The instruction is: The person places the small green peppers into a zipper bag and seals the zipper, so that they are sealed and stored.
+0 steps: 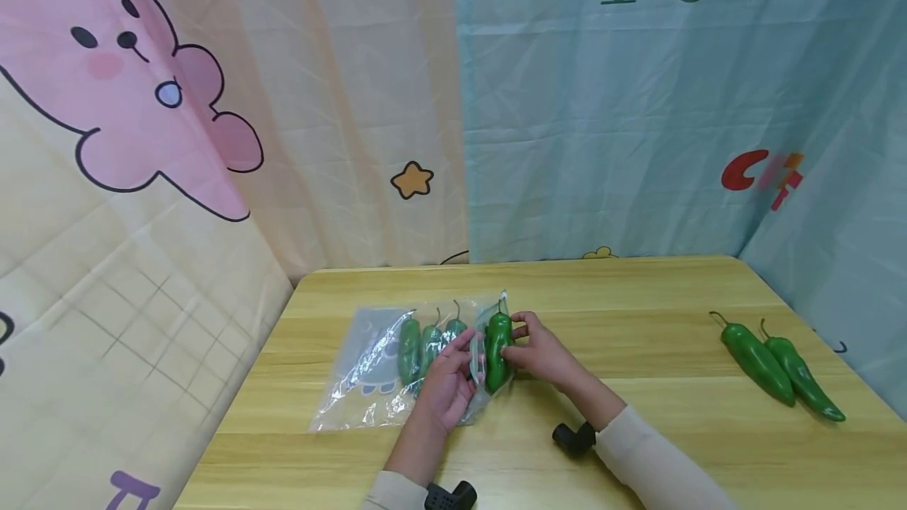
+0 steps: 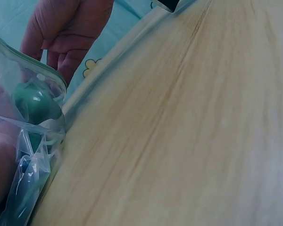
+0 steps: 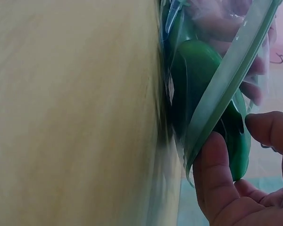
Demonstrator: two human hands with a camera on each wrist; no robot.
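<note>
A clear zip bag [image 1: 340, 396] lies on the table with three green peppers [image 1: 409, 352] side by side inside, stems pointing to the far side. Its open mouth faces right. My left hand [image 1: 445, 392] holds the bag at the mouth, its fingers seen through the plastic in the right wrist view. Between the thumb and fingers of my right hand [image 1: 544, 354] is another green pepper [image 1: 499, 345], pinched at the mouth. In the right wrist view this pepper [image 3: 238, 146] sits partly behind the green zip strip [image 3: 231, 89], part of it inside the bag.
Two more green peppers [image 1: 754, 360] lie together on the right side of the wooden table [image 1: 638, 313]. Printed curtains [image 1: 383, 101] hang behind and at both sides of the table. A small black device [image 1: 574, 439] is at each wrist.
</note>
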